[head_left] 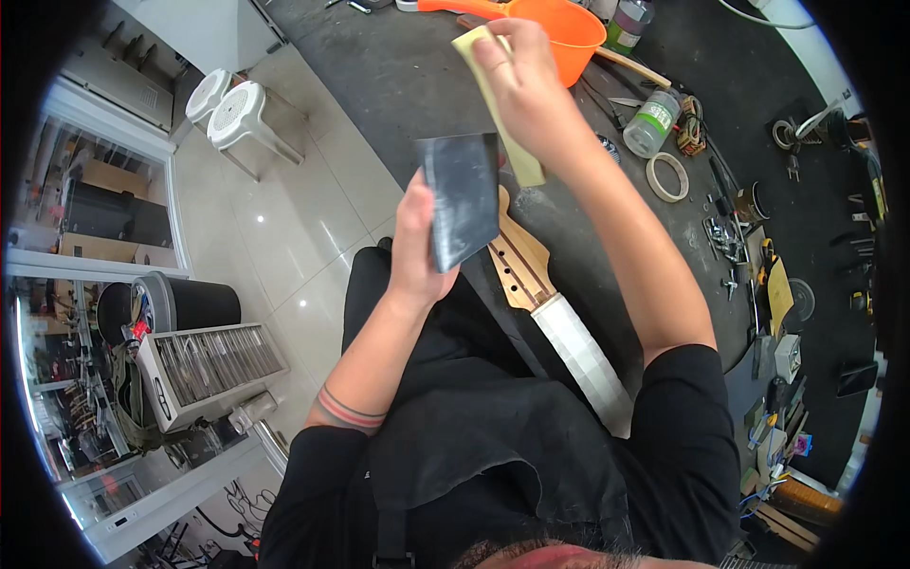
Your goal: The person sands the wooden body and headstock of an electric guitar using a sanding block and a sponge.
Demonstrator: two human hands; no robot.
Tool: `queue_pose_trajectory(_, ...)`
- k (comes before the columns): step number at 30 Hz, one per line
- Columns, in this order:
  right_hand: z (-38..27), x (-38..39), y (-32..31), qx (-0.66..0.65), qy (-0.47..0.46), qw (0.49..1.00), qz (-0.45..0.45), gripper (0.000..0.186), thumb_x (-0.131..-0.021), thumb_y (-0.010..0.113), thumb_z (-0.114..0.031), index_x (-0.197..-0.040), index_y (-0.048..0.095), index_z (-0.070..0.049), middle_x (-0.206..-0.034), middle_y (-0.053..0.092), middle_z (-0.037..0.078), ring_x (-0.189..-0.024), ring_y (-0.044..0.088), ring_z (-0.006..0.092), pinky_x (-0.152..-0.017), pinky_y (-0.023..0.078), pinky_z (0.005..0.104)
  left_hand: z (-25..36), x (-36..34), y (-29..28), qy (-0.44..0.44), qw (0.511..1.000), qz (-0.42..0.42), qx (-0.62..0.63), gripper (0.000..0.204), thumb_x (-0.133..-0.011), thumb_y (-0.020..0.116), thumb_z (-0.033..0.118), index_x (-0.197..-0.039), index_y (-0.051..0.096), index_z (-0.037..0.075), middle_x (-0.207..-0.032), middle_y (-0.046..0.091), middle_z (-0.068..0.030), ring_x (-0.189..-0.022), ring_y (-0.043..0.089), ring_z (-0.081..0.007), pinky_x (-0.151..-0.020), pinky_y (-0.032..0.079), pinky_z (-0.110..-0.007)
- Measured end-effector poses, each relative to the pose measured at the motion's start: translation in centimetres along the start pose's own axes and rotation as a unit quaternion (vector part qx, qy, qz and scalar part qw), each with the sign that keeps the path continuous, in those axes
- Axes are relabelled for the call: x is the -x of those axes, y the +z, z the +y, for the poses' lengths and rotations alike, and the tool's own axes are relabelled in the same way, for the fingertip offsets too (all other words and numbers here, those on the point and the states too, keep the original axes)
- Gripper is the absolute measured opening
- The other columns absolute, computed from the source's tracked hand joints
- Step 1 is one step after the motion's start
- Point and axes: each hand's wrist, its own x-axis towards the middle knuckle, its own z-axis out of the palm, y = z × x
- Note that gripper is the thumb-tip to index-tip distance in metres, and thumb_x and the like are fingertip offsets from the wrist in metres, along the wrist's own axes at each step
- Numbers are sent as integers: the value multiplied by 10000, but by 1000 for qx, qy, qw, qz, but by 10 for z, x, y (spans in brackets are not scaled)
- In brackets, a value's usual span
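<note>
My left hand is closed around the edge of a dark grey, flat rectangular piece with pale dusty scuffs. I cannot tell whether it is a sheet or a thin block. Higher up and to the right, my right hand grips a long pale yellow strip near its upper end. The strip's lower part hangs just right of the dark piece. Below both lies a wooden guitar neck on the bench edge, its headstock pierced with several holes. White tape covers the fretboard side; the dark piece partly hides the headstock.
An orange dipper stands at the back of the dark workbench. To the right are a clear bottle, a tape roll and scattered metal parts. White stools and a grey bin stand on the left.
</note>
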Motion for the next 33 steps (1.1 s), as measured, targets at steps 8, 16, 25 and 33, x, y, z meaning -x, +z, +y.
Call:
queue_pose_trajectory(8,-70,49,-1,-177,53,981,-63,515,-1250,591,-369,-1505,490,68,-1429,585,275,-1392,605,393,-1224,476,484,2,-32,-16,82,992,98,-14,863,-1206,385,776,-1728,517,102,-1678,644,-127,-1577,600,-272,-1310,471,-511)
queue_pose_trajectory(16,-80,59,-17,-270,116,948,-120,467,-1304,462,-380,-1468,448,57,-1427,614,230,-1332,649,277,-1161,528,421,12,-72,-26,268,911,116,-292,614,-1163,780,318,-1652,553,25,-1544,668,-139,-1389,646,-217,-1186,530,-401)
queue_pose_trajectory(25,-52,46,-61,-113,96,981,-124,483,-1237,629,-433,-1434,582,7,-1373,698,211,-1260,700,313,-1128,547,443,48,-59,-43,67,990,-17,126,975,-1146,534,782,-1782,445,47,-1774,486,-332,-1540,596,-426,-1304,485,-575)
queue_pose_trajectory(33,-16,80,-102,194,130,943,-236,488,-1183,684,-429,-1420,641,-5,-1427,712,254,-1355,698,435,-1160,543,497,42,-41,-43,29,965,-80,249,1099,-1041,662,798,-1801,420,42,-1824,388,-368,-1587,534,-474,-1313,460,-640)
